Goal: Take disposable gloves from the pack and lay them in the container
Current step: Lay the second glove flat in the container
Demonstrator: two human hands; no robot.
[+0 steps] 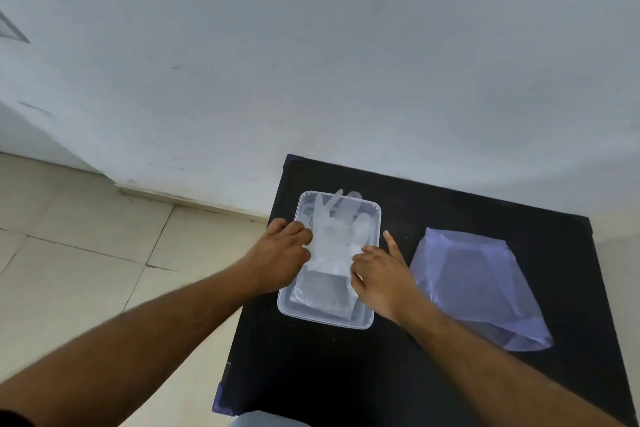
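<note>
A clear rectangular plastic container (375,215) sits on a black table (346,364). Thin translucent disposable gloves (334,239) lie in it, their fingers poking over the far rim. My left hand (280,253) rests at the container's left rim, fingertips pinching the left edge of the top glove. My right hand (381,276) is at the right rim, fingers bent onto the glove's right edge, index finger stretched out over the table. The glove pack (478,288), a crumpled bluish plastic bag, lies to the right of the container.
A white wall rises just behind the table. Beige floor tiles (86,253) spread to the left, below the table's left edge. A pale object (266,419) shows at the bottom edge of the view.
</note>
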